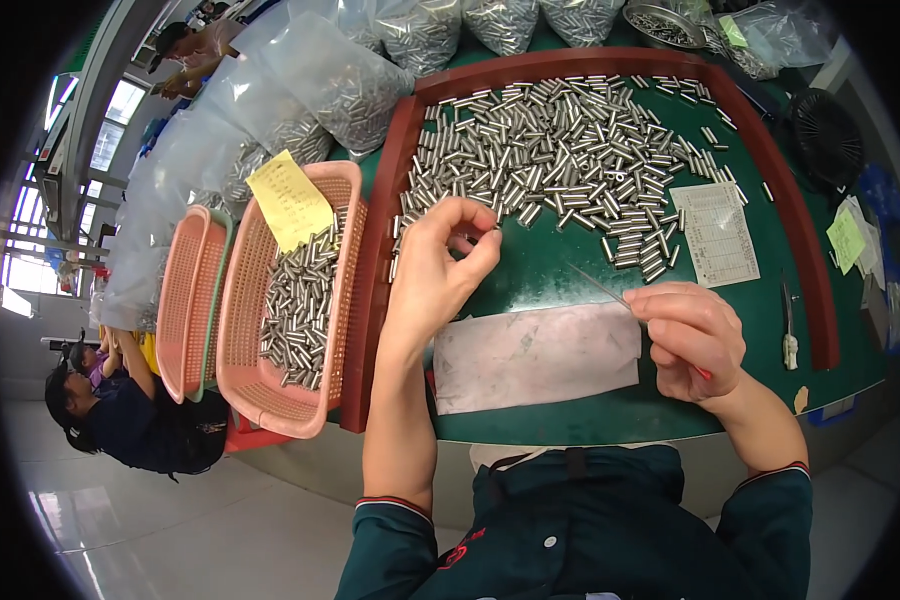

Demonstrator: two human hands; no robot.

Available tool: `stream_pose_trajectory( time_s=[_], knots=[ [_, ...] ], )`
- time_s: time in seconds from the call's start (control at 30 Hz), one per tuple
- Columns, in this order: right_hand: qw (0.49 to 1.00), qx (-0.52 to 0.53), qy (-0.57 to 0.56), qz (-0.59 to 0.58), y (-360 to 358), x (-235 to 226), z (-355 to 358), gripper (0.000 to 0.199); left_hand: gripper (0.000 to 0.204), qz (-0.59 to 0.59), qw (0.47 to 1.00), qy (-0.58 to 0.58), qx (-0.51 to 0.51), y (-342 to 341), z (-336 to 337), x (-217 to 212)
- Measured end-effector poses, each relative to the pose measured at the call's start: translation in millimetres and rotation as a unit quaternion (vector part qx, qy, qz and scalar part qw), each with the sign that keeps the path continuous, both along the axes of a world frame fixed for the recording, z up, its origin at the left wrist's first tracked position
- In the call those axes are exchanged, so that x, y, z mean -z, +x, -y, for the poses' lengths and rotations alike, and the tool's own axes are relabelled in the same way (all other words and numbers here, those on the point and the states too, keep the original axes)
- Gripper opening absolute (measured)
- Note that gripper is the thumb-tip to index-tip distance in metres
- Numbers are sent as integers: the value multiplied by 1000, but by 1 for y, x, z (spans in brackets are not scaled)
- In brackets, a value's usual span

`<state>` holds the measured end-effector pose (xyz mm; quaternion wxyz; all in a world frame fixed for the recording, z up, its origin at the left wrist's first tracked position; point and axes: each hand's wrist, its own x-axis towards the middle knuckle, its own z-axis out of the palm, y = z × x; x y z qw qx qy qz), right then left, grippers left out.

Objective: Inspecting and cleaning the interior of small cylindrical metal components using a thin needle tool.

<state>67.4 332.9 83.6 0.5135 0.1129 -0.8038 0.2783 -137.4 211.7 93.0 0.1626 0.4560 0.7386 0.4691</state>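
A yellow paper note [288, 200] with handwriting lies tilted on the far rim of the pink basket [270, 390]. Clear plastic bags [340, 75] full of small shiny metal tubes stand along the far edge of the green table [570, 420], and more see-through bags [180, 170] pile up on the left beside the baskets. A white printed form [716, 233] with lines lies flat on the table, right of the heap of tubes. A small green note [845, 238] lies further right. Another green note [733, 32] sits on a bag at the top.
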Motion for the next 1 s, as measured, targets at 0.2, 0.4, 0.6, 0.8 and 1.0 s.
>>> stream_pose_trajectory(
  time_s=[0.2,0.4,0.6,0.8,1.0],
  knots=[
    [1000,3,12,2,1,-2,-2,15,16,517,849,31,102,15,-8,16],
    [1000,-6,2,14,-2,2,-5,14,17,557,821,20,127,20,-11,27],
    [1000,21,6,22,-1,0,-8,17,13,565,819,9,100,19,-13,31],
    [1000,25,-3,13,-2,0,-6,17,13,571,814,8,107,21,-13,31],
    [999,23,16,39,0,-1,-7,13,10,540,834,3,113,23,-13,29]
  ],
)
